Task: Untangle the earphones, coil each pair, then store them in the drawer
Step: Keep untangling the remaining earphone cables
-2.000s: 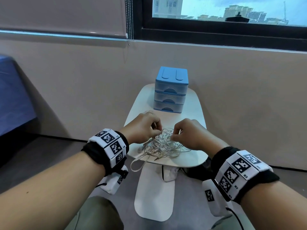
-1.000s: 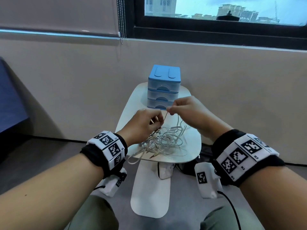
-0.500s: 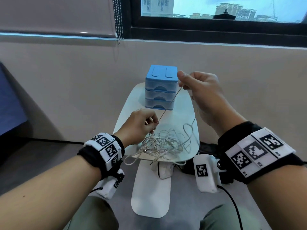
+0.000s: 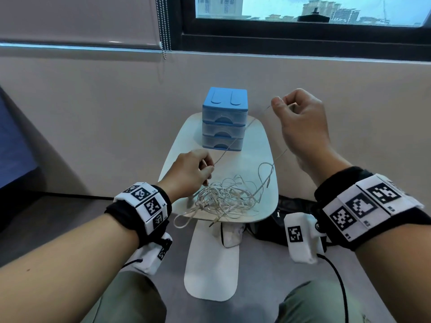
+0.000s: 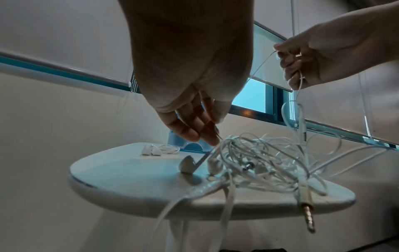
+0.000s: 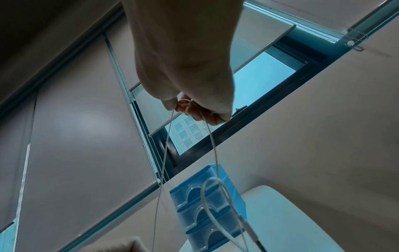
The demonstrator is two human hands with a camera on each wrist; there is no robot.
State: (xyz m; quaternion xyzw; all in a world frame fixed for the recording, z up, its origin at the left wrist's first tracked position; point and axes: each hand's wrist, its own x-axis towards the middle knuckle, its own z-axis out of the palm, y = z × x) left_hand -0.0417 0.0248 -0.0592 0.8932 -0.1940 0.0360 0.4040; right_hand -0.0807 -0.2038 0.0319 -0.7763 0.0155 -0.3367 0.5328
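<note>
My right hand (image 4: 300,122) pinches one cable (image 4: 235,142) high beside the drawer unit (image 4: 224,118); my left hand (image 4: 190,173) pinches it at the tangle (image 4: 224,197) on the table (image 4: 261,141). Pulling harder could cinch knots or drag everything off the edge.

In front of you stands the small table (image 4: 261,145), with the drawer unit (image 4: 224,120) on its far end. The tangle of earphones (image 4: 227,198) lies on its near end. Your left hand (image 4: 190,174) is at the tangle's left side; your right hand (image 4: 300,122) is raised right of the drawer unit, one cable (image 4: 238,139) stretched between them. A coiled pair (image 5: 161,150) lies left of the tangle, before the drawers.
</note>
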